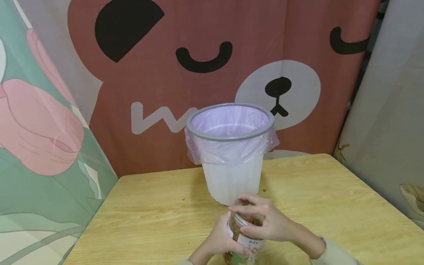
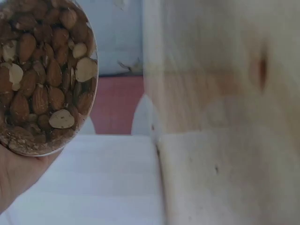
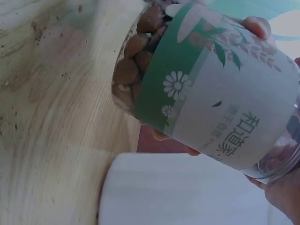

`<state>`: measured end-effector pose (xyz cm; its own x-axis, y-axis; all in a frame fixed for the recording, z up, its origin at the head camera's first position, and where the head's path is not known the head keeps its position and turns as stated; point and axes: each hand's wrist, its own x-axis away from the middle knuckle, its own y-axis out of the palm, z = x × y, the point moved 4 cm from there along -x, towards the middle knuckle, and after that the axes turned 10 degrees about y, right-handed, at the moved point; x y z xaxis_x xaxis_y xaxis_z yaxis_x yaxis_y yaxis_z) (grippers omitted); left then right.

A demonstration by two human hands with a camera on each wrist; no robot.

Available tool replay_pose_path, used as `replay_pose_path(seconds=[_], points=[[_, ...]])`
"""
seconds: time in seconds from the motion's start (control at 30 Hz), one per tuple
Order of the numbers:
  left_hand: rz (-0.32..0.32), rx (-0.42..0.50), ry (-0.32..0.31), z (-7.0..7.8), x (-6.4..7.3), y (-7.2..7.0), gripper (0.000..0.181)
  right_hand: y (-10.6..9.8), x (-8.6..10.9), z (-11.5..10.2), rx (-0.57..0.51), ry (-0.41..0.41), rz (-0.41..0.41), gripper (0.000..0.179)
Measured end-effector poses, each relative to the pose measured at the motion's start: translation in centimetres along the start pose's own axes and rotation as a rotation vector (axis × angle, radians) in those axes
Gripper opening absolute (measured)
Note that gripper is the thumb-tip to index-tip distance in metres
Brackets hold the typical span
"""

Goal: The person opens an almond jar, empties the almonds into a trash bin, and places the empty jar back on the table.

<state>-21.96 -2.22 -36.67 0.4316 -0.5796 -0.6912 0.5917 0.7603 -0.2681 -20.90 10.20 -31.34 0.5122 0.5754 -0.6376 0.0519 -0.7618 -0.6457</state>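
A clear plastic jar of almonds [image 1: 246, 241] is held over the near part of the table, tilted. My left hand [image 1: 222, 235] grips its body, thumb across the front of the label. At the top, my right hand [image 1: 269, 219] holds the see-through lid [image 1: 244, 203], fingers and thumb spread round its edge. In the left wrist view the round base of the jar [image 2: 47, 79] shows whole almonds and a few pale pieces through it. The right wrist view shows its white and green label [image 3: 201, 89] with flowers and writing.
A white waste bin [image 1: 233, 178] stands upright on the table just beyond the jar, lined with a pinkish-purple bag [image 1: 228, 149] under a grey rim ring [image 1: 230, 138]. The wooden table [image 1: 149, 221] has small dark specks. Printed curtains [image 1: 149, 84] hang behind and beside it.
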Motion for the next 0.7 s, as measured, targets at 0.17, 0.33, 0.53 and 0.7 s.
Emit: replay_pose_path(seconds=[0.17, 0.33, 0.53, 0.7], points=[[-0.028, 0.195, 0.01, -0.1, -0.1, 0.3, 0.071, -0.4, -0.2, -0.2, 0.017, -0.005, -0.042, 0.039], [-0.02, 0.086, -0.085, -0.1, -0.1, 0.0, 0.068, -0.6, -0.4, 0.0, 0.113, 0.045, -0.096, 0.049], [-0.002, -0.1, -0.132, 0.2, 0.1, -0.5, 0.08, -1.1, -0.3, -0.1, 0.291, 0.159, -0.158, 0.068], [0.008, -0.099, -0.164, 0.4, 0.1, -0.5, 0.079, -2.0, -0.6, -0.5, 0.413, 0.287, -0.12, 0.072]])
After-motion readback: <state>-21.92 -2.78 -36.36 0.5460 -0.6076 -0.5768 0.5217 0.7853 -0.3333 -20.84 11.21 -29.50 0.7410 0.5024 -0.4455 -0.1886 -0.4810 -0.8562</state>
